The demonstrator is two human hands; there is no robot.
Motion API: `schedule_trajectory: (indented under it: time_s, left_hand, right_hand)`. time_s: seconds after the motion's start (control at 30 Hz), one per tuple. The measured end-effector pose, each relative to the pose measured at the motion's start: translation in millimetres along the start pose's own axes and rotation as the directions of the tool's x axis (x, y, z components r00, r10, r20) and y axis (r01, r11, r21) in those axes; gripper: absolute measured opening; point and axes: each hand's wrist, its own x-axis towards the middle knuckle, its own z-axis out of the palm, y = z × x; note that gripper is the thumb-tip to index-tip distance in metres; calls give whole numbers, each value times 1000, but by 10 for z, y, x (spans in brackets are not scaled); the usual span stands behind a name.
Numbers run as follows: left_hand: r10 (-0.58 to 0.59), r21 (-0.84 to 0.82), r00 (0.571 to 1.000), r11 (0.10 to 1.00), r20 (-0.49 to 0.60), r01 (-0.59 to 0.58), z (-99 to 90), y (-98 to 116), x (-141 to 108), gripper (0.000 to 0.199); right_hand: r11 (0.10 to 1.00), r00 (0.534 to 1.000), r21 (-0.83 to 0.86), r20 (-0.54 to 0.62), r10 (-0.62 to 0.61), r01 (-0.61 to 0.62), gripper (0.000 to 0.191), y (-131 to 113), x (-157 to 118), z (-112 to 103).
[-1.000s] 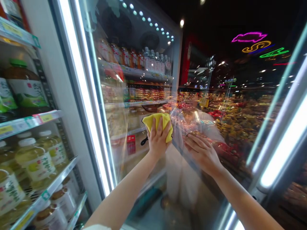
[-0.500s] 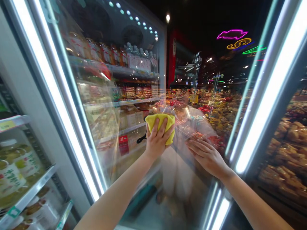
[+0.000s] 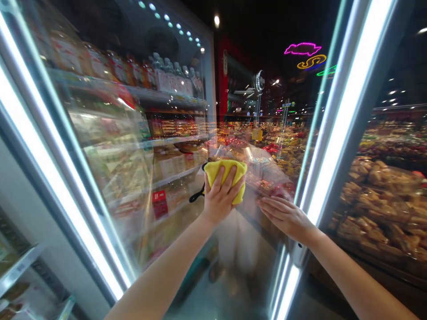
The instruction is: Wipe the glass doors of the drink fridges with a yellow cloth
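A folded yellow cloth [image 3: 238, 175] with black edging and a black hanging loop [image 3: 196, 195] lies under my left hand [image 3: 220, 195]. The fingers are spread over the cloth and press it to the glass door [image 3: 243, 275] in front of me. To the right, my right hand [image 3: 283, 215] is stretched out nearly flat, fingers side by side, with nothing seen in it. It rests on or close to the pane, near the lit door edge; whether it touches cannot be made out. The cloth's far side is hidden.
Bright light strips [image 3: 343, 120] run along the door's right edge, and another light strip [image 3: 63, 178] is at left. Shelves with bottles [image 3: 170, 75] and a red box [image 3: 160, 204] show in the glass. Bagged goods [image 3: 376, 213] are piled at right; a shelf edge [image 3: 20, 269] is lower left.
The view has turned a little to the right, so the door and shelves sit further left. My left hand stays on the cloth; the right hand keeps its flat pose nearer the door's edge.
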Motion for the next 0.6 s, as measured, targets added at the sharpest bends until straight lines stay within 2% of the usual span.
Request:
schedule_trajectory:
  time_s: [0.1, 0.17, 0.23, 0.3, 0.37, 0.43, 0.5, 0.6]
  left_hand:
    - [217, -64, 972, 975, 94, -212, 60, -18, -398, 61]
    - [240, -77, 966, 969, 98, -234, 76, -5, -472, 61]
    - [139, -37, 989, 990, 54, -137, 91, 67, -305, 62]
    - [22, 11, 1000, 1000, -4, -21, 111, 182, -4, 68]
    - [7, 44, 999, 999, -33, -6, 138, 292, 232, 72]
    - [85, 74, 996, 994, -22, -83, 176, 353, 255, 69]
    - [197, 96, 980, 975, 20, -198, 221, 363, 70, 65]
    - [348, 99, 932, 929, 100, -357, 271, 351, -255, 58]
  right_hand:
    - [1000, 999, -9, 54, -10, 10, 42, 49, -122, -91]
    - [999, 995, -27, 96, -29, 31, 38, 104, -176, -159]
    - [997, 992, -44, 118, -53, 58, 34, 159, -187, -200]
    - [996, 991, -47, 112, -66, 72, 31, 201, -162, -210]
    - [996, 993, -44, 90, -74, 78, 28, 222, -133, -207]
    - [996, 994, -44, 79, -75, 78, 27, 227, -137, -214]
    - [996, 994, -51, 85, -65, 70, 27, 229, -190, -238]
    - [995, 992, -70, 110, -59, 67, 29, 260, -335, -284]
